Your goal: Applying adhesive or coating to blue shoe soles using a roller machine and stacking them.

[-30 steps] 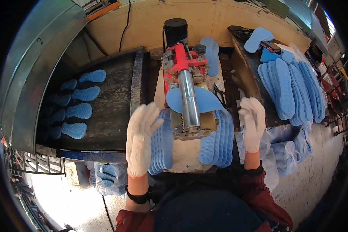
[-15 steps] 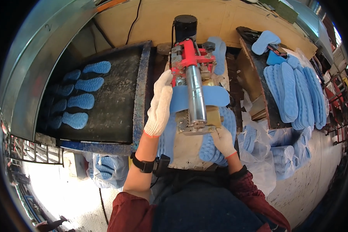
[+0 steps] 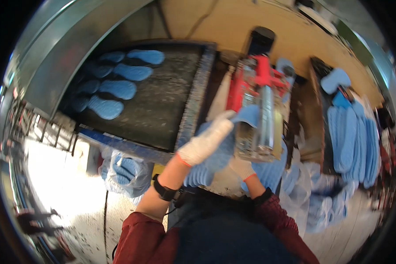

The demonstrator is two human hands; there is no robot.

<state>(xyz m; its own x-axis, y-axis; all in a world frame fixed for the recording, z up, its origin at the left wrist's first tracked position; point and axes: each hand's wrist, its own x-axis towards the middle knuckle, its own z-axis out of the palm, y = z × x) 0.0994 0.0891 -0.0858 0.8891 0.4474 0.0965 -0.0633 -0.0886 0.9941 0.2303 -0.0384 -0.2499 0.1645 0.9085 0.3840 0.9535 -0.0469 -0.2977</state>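
My left hand (image 3: 209, 138), in a white knit glove, reaches to the left side of a red press-like machine (image 3: 263, 72) with a shiny metal roller (image 3: 266, 116). Its fingers close on the end of a blue insole (image 3: 248, 115) that sticks out from the roller, though motion blurs them. Below that hand, another blurred blue shape like an insole (image 3: 222, 156) covers part of the pale board. My right hand (image 3: 243, 168), gloved too, is at the machine's lower front edge. Its fingers are hidden behind the metal plate.
On the left, a dark tray (image 3: 163, 105) with a blue rim carries several textured blue insoles (image 3: 118, 89). Stacked insoles (image 3: 342, 136) lie on a bench at right. Insoles also pile up (image 3: 270, 174) by the machine. Bagged insoles (image 3: 126, 169) stand on the floor.
The view has swung left, so the machine appears farther right. The insole has shifted left through the roller, and less of it shows. My left hand has tilted toward the insole's end.
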